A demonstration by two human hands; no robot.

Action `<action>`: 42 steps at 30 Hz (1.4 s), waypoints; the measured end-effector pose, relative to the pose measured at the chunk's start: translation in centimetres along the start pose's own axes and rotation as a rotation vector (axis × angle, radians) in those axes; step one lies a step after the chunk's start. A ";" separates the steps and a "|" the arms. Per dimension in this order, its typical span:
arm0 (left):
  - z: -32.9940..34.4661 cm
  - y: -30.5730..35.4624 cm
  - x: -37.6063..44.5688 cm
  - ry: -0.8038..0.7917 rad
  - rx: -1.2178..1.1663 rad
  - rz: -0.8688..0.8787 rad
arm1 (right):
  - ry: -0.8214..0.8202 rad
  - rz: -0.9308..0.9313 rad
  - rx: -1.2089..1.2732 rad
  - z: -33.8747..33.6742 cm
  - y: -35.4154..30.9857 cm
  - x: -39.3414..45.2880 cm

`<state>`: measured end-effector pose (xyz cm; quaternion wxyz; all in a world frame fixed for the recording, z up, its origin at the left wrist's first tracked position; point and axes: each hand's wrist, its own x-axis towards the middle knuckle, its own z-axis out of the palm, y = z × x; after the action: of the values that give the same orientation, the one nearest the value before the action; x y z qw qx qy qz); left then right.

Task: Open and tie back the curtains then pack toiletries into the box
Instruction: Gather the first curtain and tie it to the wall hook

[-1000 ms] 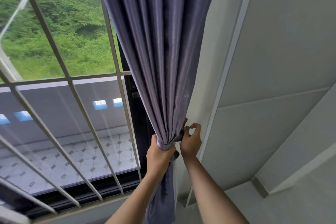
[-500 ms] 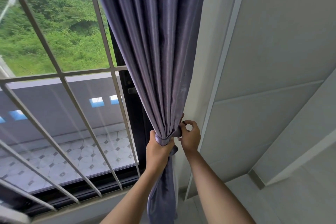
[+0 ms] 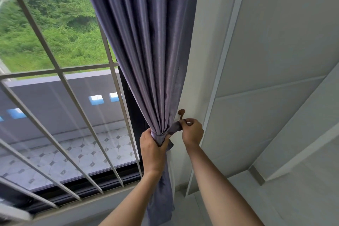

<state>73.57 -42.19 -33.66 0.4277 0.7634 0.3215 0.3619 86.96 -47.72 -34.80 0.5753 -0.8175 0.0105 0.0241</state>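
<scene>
From the head view, your left hand [image 3: 154,145] is wrapped round the gathered waist of the purple curtain [image 3: 146,46], fingers closed on the bunch so the folds fan out above and the tail hangs below. Your right hand [image 3: 192,132] is pinching the free end of the tie-back [image 3: 175,127] between thumb and fingertips, just beside the brown wall hook [image 3: 181,113] on the pale wall [image 3: 194,79] — the loop sits right under the hook's stem, and I can't tell whether it has caught.

The curtain is drawn to the right edge of the window, clear of the white bars [image 3: 60,71]. No toiletries or box show here, so that half of the task looks untouched.

What could go wrong, as I judge it: the band looks short and taut, so if you let the bunch go before the loop is seated, the weight of the cloth may pull it off the hook. Tugging hard sideways to reach could strain the hook's fixing — or let folds slip out of your left-hand grip.
</scene>
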 end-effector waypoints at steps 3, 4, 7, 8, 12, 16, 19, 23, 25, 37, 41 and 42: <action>-0.2 -0.3 -0.8 0.003 -0.052 -0.016 | -0.001 0.029 -0.024 0.2 0.1 -0.4; -0.3 -0.5 -0.9 -0.001 -0.049 -0.011 | -0.007 0.027 -0.038 0.3 0.2 -0.6; -0.5 -0.9 -0.8 -0.015 -0.025 0.019 | -0.015 -0.010 -0.077 0.3 0.5 -0.8; -0.6 -1.1 -0.7 -0.015 -0.008 0.034 | -0.020 -0.016 -0.086 0.4 0.5 -0.7; -1.0 -1.9 -1.3 -0.048 0.121 0.055 | -0.077 0.026 -0.160 0.5 0.7 -1.2; -1.6 -2.7 -2.1 -0.081 0.230 0.081 | -0.196 0.043 -0.257 0.1 0.6 -0.6; -2.5 -2.7 -1.2 -0.104 0.234 0.074 | -0.135 -0.035 -0.312 -0.6 -0.8 -1.0; -4.5 -1.9 -0.7 -0.144 0.147 0.089 | -0.048 -0.386 0.048 -2.8 -5.7 -5.1; -5.8 -1.1 -0.5 -0.114 0.049 0.138 | -0.102 -0.534 0.184 -3.9 -8.9 -7.3; -8.2 2.7 3.2 -0.038 0.037 0.234 | -0.079 -0.901 0.008 -4.0 -11.2 -12.1; -8.7 1.7 3.3 0.118 0.095 0.375 | -0.062 -0.782 0.005 -4.0 -9.7 -11.7; -8.6 1.5 3.5 0.135 0.107 0.407 | -0.068 -0.742 0.024 -4.1 -9.7 -11.5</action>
<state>68.56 -36.41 -28.11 0.2824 0.8080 0.2075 0.4737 76.05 -48.43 -23.73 0.5544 -0.7576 -0.3056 -0.1589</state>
